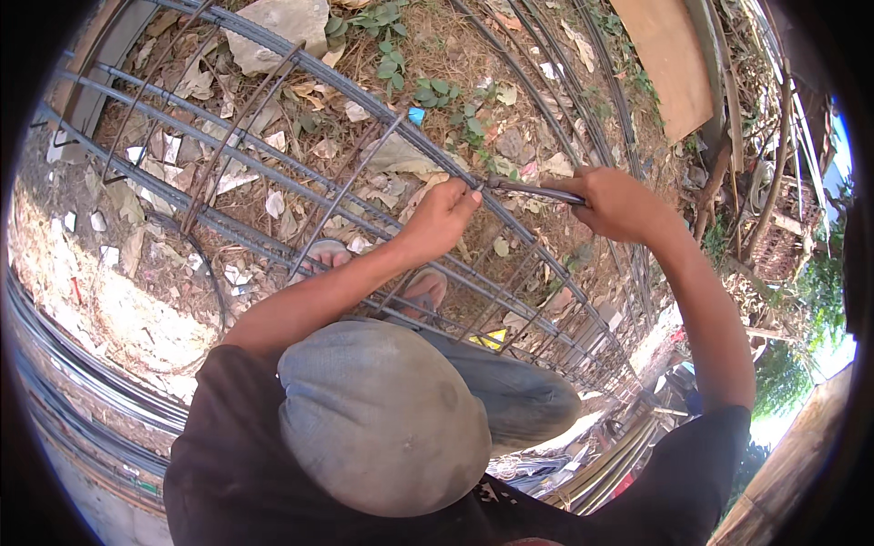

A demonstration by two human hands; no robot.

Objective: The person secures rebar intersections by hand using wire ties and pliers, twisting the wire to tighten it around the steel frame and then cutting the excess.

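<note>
A cage of steel reinforcing bars (pixel 323 71) runs slantwise before me, its long ribbed bars crossed by thinner stirrups (pixel 344 189). At its far long bar, my left hand (pixel 437 220) is closed with thumb and forefinger pinched together at the bar. What lies in that pinch is too small to make out. My right hand (pixel 621 205) grips the handles of dark metal pincers (pixel 535 190). Their head meets the same bar, right beside my left fingertips. Whether the jaws bite on anything cannot be seen.
Dry leaves, stones and scraps cover the ground under the cage. My feet (pixel 428 289) stand among the bars. Loose rods (pixel 555 82) and a brown board (pixel 669 68) lie beyond. More bundled rods (pixel 82 391) lie at lower left, bamboo-like poles (pixel 610 460) at lower right.
</note>
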